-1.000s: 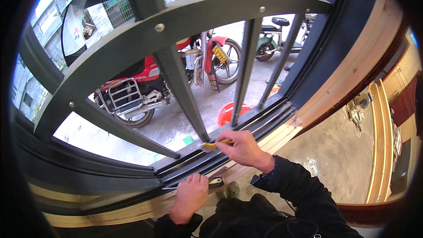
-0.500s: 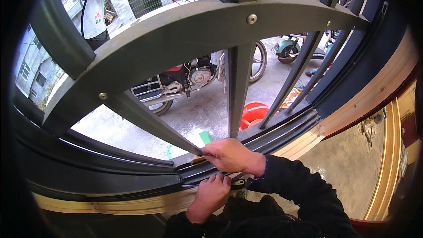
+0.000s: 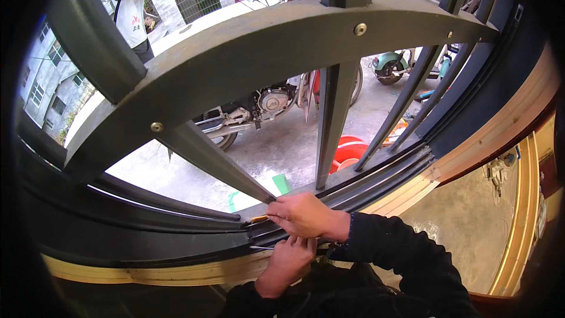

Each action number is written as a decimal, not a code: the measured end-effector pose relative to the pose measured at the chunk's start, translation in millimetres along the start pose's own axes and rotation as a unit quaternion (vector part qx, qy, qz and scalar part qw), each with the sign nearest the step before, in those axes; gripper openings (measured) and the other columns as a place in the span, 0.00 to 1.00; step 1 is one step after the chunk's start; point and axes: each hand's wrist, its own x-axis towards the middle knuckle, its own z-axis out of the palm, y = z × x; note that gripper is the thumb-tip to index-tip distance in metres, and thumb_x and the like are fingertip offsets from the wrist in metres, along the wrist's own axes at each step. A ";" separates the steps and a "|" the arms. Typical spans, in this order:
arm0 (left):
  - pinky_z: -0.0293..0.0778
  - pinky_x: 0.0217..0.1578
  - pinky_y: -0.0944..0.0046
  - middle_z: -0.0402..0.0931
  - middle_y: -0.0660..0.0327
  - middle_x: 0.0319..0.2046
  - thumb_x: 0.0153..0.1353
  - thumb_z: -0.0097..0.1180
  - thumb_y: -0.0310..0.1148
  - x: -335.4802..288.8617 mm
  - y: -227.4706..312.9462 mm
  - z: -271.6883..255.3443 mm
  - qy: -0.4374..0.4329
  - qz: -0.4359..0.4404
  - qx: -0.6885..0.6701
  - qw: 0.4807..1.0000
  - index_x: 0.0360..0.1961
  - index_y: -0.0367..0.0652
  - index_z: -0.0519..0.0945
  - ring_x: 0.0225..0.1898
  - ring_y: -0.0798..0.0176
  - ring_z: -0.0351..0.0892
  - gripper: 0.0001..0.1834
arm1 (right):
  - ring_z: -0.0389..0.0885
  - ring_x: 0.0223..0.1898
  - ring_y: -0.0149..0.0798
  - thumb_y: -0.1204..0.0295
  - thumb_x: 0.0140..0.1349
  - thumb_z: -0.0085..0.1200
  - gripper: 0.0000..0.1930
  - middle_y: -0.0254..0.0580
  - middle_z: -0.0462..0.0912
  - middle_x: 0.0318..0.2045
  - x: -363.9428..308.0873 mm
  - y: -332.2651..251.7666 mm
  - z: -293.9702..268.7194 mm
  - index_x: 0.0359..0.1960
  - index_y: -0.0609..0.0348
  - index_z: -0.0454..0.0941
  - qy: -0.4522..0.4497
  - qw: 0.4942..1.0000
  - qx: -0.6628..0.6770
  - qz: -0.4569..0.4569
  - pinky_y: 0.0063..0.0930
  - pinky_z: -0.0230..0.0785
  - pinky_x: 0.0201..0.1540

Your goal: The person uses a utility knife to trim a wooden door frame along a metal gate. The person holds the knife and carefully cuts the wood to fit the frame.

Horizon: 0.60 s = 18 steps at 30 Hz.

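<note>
My right hand [image 3: 307,213] is closed at the lower window track [image 3: 353,200], its fingers pinching a slim orange-yellow tool [image 3: 257,219] whose end lies along the frame; the rest is hidden in the grip. Just below, my left hand [image 3: 287,262] is closed around a screwdriver [image 3: 260,247], its thin metal shaft showing left of the fingers. Part of its dark handle seems to lie behind the hand. My hands touch or nearly touch. The foot of a slanted grey bar [image 3: 220,162] of the window grille meets the frame beside my right fingers.
An arched grey crosspiece [image 3: 259,41] with screws spans the grille above my hands. Pale wooden trim [image 3: 194,274] edges the sill. Outside stand a motorcycle [image 3: 273,101], a red basin [image 3: 348,152], a teal scooter [image 3: 388,68] and a green-and-white object [image 3: 265,187].
My head view has shifted a little, so the grille sits farther right. The right hand and its orange-yellow tool have slid slightly left along the track. The left hand keeps nearly the same place.
</note>
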 end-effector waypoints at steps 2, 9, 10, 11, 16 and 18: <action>0.80 0.29 0.57 0.80 0.53 0.39 0.51 0.61 0.29 -3.2 -1.2 -1.0 -0.008 -0.004 -0.005 1.000 0.45 0.39 0.77 0.39 0.53 0.84 0.18 | 0.84 0.31 0.58 0.69 0.66 0.57 0.03 0.46 0.83 0.30 -0.4 1.1 7.5 0.36 0.52 0.80 -0.046 0.997 -0.057 0.038 0.50 0.76 0.33; 0.79 0.29 0.57 0.78 0.56 0.36 0.53 0.61 0.30 -3.1 1.5 -5.8 -0.058 -0.017 0.008 0.998 0.42 0.42 0.77 0.36 0.56 0.84 0.14 | 0.86 0.31 0.54 0.72 0.58 0.56 0.04 0.47 0.83 0.29 -14.7 -8.6 -48.4 0.34 0.56 0.79 -0.150 0.970 -0.181 0.069 0.50 0.78 0.33; 0.79 0.29 0.57 0.78 0.57 0.36 0.53 0.61 0.30 -3.0 1.3 -5.9 -0.063 -0.014 0.009 0.998 0.41 0.42 0.77 0.36 0.56 0.83 0.14 | 0.86 0.32 0.54 0.72 0.58 0.56 0.04 0.47 0.83 0.29 -17.5 -11.7 -56.8 0.34 0.56 0.79 -0.134 0.968 -0.194 0.082 0.49 0.78 0.33; 0.79 0.29 0.56 0.78 0.56 0.36 0.53 0.60 0.31 -3.0 0.8 -5.7 -0.074 -0.015 0.007 0.997 0.42 0.42 0.77 0.36 0.56 0.84 0.14 | 0.86 0.32 0.53 0.71 0.59 0.56 0.04 0.47 0.83 0.29 -19.5 -15.0 -62.8 0.33 0.55 0.79 -0.117 0.966 -0.209 0.099 0.49 0.78 0.33; 0.79 0.29 0.55 0.79 0.56 0.37 0.56 0.59 0.32 -2.8 -0.6 -1.6 -0.010 -0.009 -0.002 1.000 0.45 0.41 0.77 0.36 0.55 0.84 0.15 | 0.84 0.32 0.58 0.71 0.60 0.57 0.03 0.49 0.82 0.28 -3.5 -19.8 -36.1 0.30 0.55 0.79 -0.039 0.996 -0.073 0.031 0.50 0.76 0.33; 0.80 0.30 0.54 0.79 0.57 0.36 0.56 0.59 0.32 -3.6 -1.0 -1.0 -0.021 -0.009 0.000 1.000 0.44 0.42 0.78 0.35 0.54 0.85 0.14 | 0.84 0.31 0.59 0.71 0.59 0.57 0.03 0.50 0.83 0.28 -2.4 -12.7 -26.6 0.30 0.56 0.79 -0.047 0.996 -0.073 0.036 0.51 0.75 0.33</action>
